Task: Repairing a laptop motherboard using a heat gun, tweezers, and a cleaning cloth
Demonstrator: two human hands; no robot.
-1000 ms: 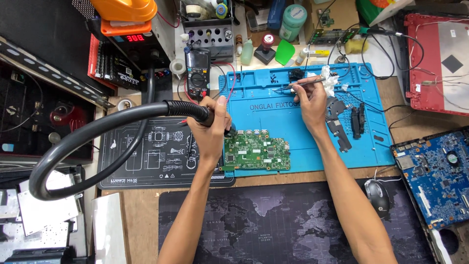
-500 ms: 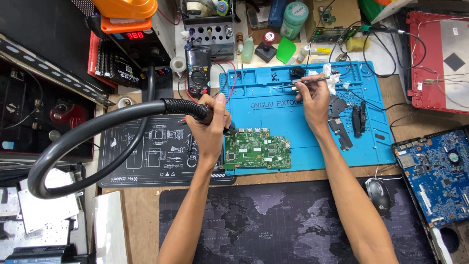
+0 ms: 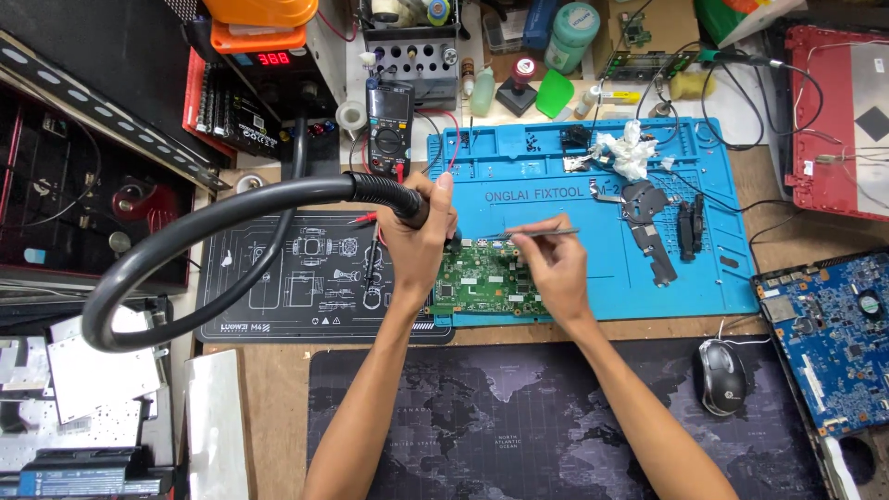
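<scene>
You're over a cluttered wooden workbench (image 3: 278, 389). Dark world-map desk mat (image 3: 519, 426) fills the lower centre, blue work mat (image 3: 722, 268) sits upper centre-right, black mat (image 3: 278, 278) centre-left. Lighting is even and bright.

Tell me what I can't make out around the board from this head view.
- Nozzle tip of the hot-air wand: hidden behind the left hand.
- Green board: both ends covered by the left hand and right hand; parts too small to tell.
- Tweezers: tip contact with the board too fine to judge.
- Blue board: cut off by the right edge.
</scene>
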